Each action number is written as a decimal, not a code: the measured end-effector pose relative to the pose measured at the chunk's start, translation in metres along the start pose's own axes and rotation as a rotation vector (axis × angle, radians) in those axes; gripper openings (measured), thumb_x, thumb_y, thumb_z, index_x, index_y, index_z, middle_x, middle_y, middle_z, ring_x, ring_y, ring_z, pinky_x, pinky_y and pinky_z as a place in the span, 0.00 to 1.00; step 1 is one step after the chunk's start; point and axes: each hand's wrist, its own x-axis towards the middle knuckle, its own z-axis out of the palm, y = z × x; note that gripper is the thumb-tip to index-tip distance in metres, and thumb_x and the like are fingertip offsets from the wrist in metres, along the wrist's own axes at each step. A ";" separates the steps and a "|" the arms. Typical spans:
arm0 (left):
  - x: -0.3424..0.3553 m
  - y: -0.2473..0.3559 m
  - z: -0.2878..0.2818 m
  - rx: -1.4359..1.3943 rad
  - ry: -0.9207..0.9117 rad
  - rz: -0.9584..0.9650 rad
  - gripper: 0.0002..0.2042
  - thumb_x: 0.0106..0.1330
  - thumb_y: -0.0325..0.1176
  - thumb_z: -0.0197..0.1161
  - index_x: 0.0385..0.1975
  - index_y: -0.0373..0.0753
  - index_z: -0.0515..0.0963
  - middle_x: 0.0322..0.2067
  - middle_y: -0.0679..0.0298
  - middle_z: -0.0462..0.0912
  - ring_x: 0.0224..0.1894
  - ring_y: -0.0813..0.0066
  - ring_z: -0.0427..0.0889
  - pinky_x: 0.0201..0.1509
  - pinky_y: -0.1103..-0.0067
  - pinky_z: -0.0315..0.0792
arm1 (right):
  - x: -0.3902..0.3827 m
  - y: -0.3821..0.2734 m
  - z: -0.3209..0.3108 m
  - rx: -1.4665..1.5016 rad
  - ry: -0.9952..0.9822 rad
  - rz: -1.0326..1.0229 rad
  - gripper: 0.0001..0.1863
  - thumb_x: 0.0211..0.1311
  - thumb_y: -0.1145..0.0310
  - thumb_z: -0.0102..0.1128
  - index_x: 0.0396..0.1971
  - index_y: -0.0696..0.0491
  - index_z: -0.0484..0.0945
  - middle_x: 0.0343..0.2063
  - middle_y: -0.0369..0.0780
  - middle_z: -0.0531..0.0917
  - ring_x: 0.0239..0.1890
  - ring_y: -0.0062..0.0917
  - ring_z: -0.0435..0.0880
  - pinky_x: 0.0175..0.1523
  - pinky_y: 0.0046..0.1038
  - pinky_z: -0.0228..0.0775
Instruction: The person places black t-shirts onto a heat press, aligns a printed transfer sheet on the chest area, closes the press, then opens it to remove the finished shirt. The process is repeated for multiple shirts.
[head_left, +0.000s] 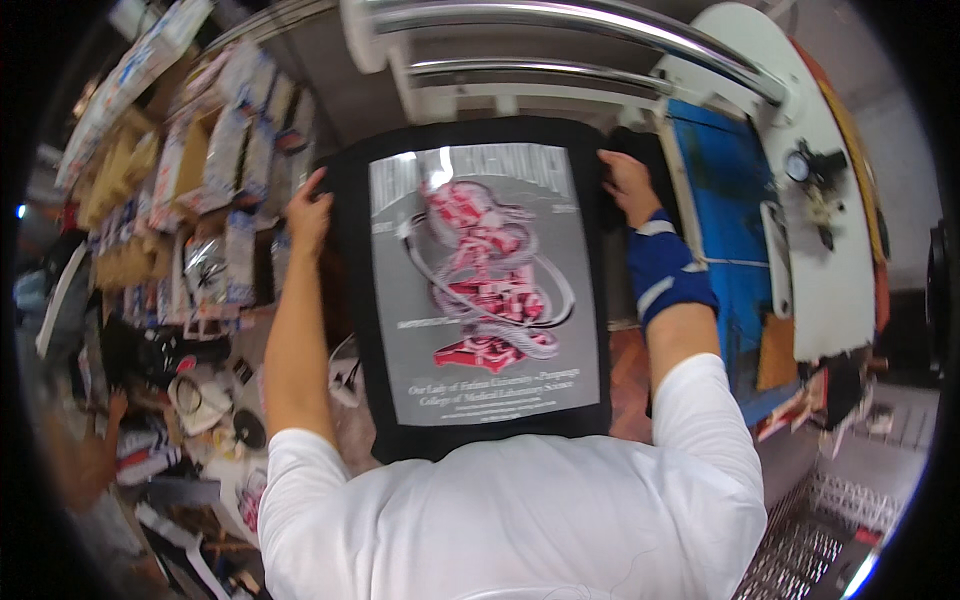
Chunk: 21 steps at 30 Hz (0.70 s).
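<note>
Nearest, a white shirt (530, 520) fills the lower middle. Just beyond it, a black cloth (480, 132) spreads between the two hands, its grey panel (410, 340) with a red-and-white figure turned up. Near the cloth's far corners, the left hand (311, 212) pinches the left edge with bent fingers, and the right hand (629, 186), above a blue wristband (668, 262), pinches the right edge. Farther off, chrome bars (580, 30) cross past the cloth; cardboard boxes (190, 180) crowd the left side.
</note>
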 end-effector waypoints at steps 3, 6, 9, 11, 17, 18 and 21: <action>0.009 -0.002 0.006 -0.043 -0.026 -0.002 0.28 0.65 0.20 0.65 0.67 0.44 0.79 0.44 0.70 0.83 0.39 0.84 0.77 0.46 0.84 0.73 | 0.000 -0.001 -0.007 0.020 -0.008 -0.017 0.09 0.66 0.60 0.71 0.44 0.42 0.87 0.34 0.28 0.84 0.35 0.22 0.79 0.40 0.32 0.70; -0.001 0.007 0.013 -0.010 -0.015 0.025 0.25 0.67 0.23 0.67 0.66 0.41 0.79 0.63 0.58 0.80 0.58 0.71 0.81 0.64 0.76 0.74 | -0.008 -0.004 -0.007 -0.205 0.152 -0.195 0.09 0.65 0.65 0.70 0.43 0.50 0.87 0.31 0.36 0.86 0.30 0.31 0.84 0.39 0.34 0.75; -0.066 0.015 -0.006 0.235 0.046 0.299 0.19 0.66 0.22 0.66 0.58 0.37 0.82 0.60 0.53 0.81 0.60 0.62 0.81 0.64 0.71 0.74 | -0.066 -0.001 0.017 -0.700 0.179 -0.678 0.11 0.66 0.66 0.68 0.44 0.54 0.86 0.37 0.43 0.88 0.39 0.38 0.88 0.48 0.36 0.79; -0.128 0.046 -0.002 0.421 -0.016 0.520 0.14 0.65 0.22 0.65 0.51 0.35 0.82 0.58 0.49 0.80 0.60 0.54 0.80 0.66 0.66 0.73 | -0.134 0.024 -0.002 -0.726 0.100 -0.941 0.10 0.65 0.68 0.67 0.42 0.57 0.85 0.40 0.44 0.88 0.44 0.40 0.88 0.52 0.37 0.79; -0.305 0.061 -0.014 0.441 -0.172 0.501 0.13 0.62 0.24 0.68 0.47 0.34 0.85 0.57 0.51 0.81 0.64 0.46 0.76 0.70 0.58 0.68 | -0.333 0.110 -0.044 -0.929 0.021 -0.994 0.19 0.58 0.67 0.71 0.49 0.55 0.83 0.58 0.49 0.79 0.65 0.50 0.75 0.69 0.48 0.65; -0.320 0.065 -0.015 0.466 -0.204 0.511 0.13 0.61 0.24 0.68 0.47 0.34 0.85 0.57 0.52 0.81 0.64 0.46 0.76 0.70 0.57 0.68 | -0.347 0.115 -0.045 -0.962 0.010 -0.958 0.20 0.59 0.66 0.72 0.51 0.55 0.83 0.60 0.49 0.78 0.67 0.51 0.73 0.70 0.49 0.64; -0.333 0.068 -0.010 0.468 -0.189 0.452 0.16 0.59 0.26 0.70 0.48 0.33 0.85 0.58 0.52 0.82 0.67 0.45 0.74 0.71 0.55 0.67 | -0.360 0.127 -0.045 -0.998 -0.011 -0.897 0.24 0.59 0.63 0.72 0.54 0.55 0.81 0.63 0.49 0.76 0.71 0.51 0.69 0.72 0.50 0.61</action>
